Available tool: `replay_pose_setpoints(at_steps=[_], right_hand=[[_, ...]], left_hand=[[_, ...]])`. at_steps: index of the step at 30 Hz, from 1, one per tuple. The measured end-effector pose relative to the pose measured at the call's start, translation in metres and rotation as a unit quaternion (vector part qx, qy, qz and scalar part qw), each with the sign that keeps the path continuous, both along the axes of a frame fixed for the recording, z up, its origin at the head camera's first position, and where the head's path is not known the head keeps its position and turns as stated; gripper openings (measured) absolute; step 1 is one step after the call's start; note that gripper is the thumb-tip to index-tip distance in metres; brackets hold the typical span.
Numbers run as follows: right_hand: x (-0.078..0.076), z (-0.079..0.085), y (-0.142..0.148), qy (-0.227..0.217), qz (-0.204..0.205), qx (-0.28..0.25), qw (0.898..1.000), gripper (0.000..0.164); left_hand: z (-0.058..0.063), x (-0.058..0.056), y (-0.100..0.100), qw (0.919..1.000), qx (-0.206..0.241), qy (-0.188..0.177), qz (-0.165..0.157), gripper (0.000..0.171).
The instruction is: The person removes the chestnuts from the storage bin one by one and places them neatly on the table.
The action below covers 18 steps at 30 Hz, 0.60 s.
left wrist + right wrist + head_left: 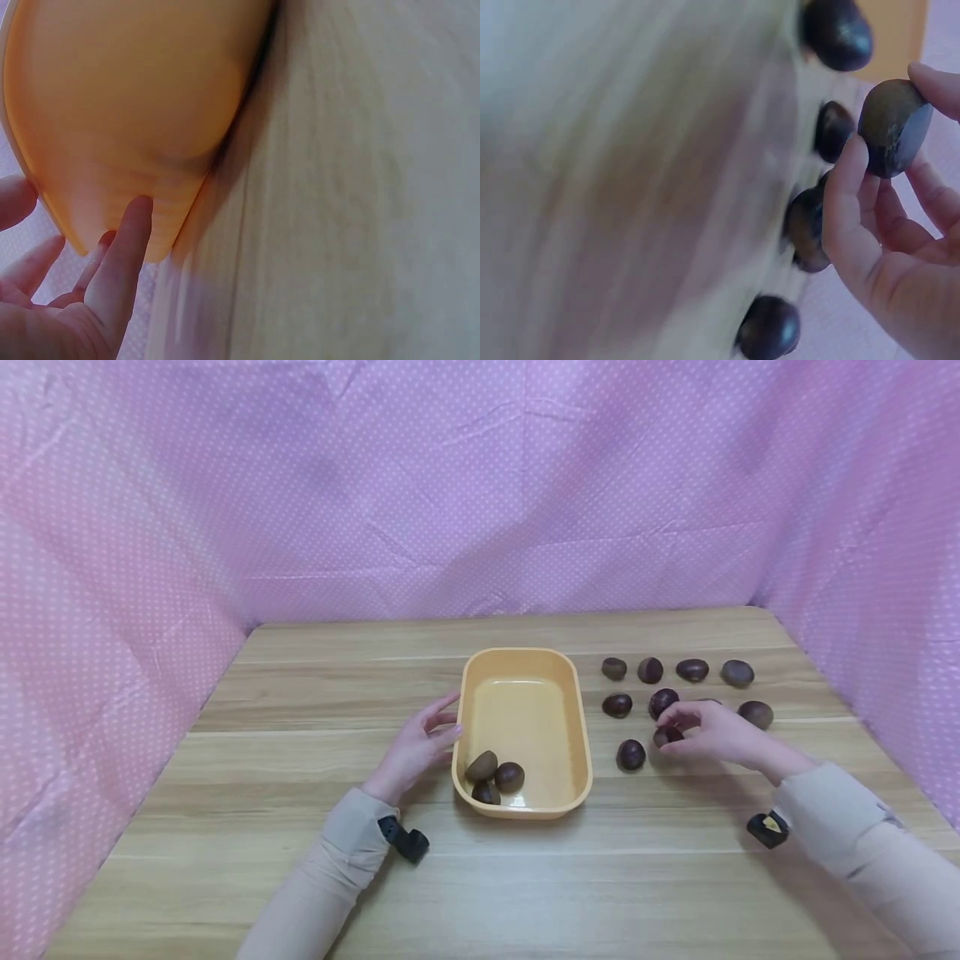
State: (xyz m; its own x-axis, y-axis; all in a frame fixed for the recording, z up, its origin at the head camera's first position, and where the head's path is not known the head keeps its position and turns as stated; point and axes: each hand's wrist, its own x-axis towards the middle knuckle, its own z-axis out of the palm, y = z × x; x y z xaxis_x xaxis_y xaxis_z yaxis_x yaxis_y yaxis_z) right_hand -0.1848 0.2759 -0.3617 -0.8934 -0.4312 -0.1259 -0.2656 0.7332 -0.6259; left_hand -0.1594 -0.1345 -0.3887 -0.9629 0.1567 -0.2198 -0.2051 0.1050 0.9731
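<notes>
Three chestnuts (509, 777) lie in the near-left corner of the yellow tray (525, 718) on the counter (315, 760). The left hand (416, 747), fingers loosely extended, touches the tray's left side. Right of it, the right hand (712, 735) pinches another chestnut (894, 127) among loose ones.

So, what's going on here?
Someone's right-hand grip pinches a chestnut, while the left-hand grip touches the left side of a yellow container. Three loose chestnuts lie inside, toward its near left corner. Other chestnuts sit in rough rows on the wooden table, right of the container.
</notes>
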Motion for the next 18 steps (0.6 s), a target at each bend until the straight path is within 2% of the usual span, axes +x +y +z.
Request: replay_pose_setpoints(at_steps=[7, 11, 18], right_hand=[[0.003, -0.011, 0.009, 0.036, 0.007, 0.022, 0.999, 0.033], [0.005, -0.017, 0.012, 0.043, 0.011, 0.035, 0.998, 0.031], [0.007, -0.020, 0.011, 0.046, 0.022, 0.027, 0.998, 0.030]], left_hand=[[0.000, 0.001, 0.000, 1.0000, 0.000, -0.001, 0.004, 0.060], [-0.001, 0.001, 0.000, 1.0000, -0.004, -0.001, 0.003, 0.060], [-0.001, 0.000, 0.000, 0.9999, -0.010, 0.003, 0.003, 0.060]])
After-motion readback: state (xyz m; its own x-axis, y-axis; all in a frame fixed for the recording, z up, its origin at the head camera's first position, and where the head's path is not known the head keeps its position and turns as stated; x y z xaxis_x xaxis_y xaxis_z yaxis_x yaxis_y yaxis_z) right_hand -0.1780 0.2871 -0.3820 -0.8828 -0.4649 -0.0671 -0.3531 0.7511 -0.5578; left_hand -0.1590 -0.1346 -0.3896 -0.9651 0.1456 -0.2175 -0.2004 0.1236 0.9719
